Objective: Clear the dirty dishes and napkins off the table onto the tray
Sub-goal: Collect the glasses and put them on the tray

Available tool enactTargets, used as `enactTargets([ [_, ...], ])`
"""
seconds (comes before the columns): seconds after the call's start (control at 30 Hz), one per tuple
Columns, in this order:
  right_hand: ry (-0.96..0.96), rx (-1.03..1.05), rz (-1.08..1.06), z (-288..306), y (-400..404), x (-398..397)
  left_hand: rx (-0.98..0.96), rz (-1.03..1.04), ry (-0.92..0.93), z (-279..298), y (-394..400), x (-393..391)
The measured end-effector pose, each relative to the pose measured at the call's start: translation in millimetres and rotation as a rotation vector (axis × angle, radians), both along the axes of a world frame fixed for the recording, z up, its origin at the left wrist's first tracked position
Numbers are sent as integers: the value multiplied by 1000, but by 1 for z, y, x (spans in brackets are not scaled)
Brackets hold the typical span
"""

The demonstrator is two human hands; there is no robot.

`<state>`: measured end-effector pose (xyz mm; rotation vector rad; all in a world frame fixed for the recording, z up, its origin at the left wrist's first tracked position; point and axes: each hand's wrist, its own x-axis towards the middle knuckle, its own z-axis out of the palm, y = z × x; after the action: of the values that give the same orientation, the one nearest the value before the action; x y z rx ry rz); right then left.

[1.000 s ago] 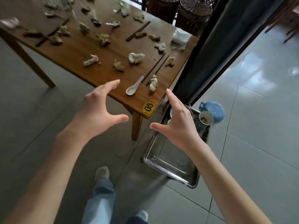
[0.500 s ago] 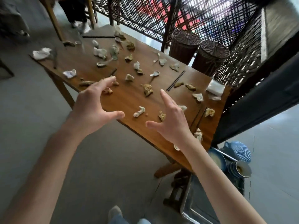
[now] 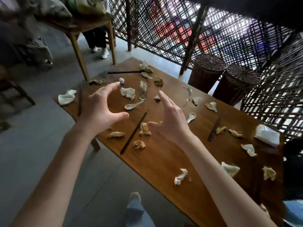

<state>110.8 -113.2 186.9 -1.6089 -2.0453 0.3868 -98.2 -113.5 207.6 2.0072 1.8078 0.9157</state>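
A long wooden table point(image 3: 164, 158) runs from the far left to the near right, strewn with several crumpled napkins point(image 3: 128, 93), white soup spoons point(image 3: 133, 105) and dark chopsticks point(image 3: 133, 133). A clear glass point(image 3: 143, 91) stands past the spoon. My left hand point(image 3: 100, 110) and my right hand point(image 3: 170, 122) hover above the table's near edge, palms facing each other, fingers spread, holding nothing. The tray is out of sight.
A white tissue pack point(image 3: 267, 135) lies at the table's right edge. Two dark wicker stools point(image 3: 206, 71) stand behind the table against a lattice screen point(image 3: 180, 27). Another table point(image 3: 91, 33) and a person's legs point(image 3: 98, 41) are at the far left. My own foot point(image 3: 135, 199) is below.
The view has swung up and left, from the table's near corner and the floor tray to its far end. Both hands stay open and apart, now over the table's middle.
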Motion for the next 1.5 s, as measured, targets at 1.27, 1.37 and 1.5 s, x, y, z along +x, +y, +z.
enactTargets([
  [1.27, -138, -467, -737, -192, 368, -119, -375, -538, 175, -182, 457, -155],
  [1.37, -143, -461, -764, -197, 372, -118, -381, -538, 172, -187, 460, -158],
  [1.5, -114, -491, -802, -201, 373, -115, -395, -526, 164, -189, 467, -166],
])
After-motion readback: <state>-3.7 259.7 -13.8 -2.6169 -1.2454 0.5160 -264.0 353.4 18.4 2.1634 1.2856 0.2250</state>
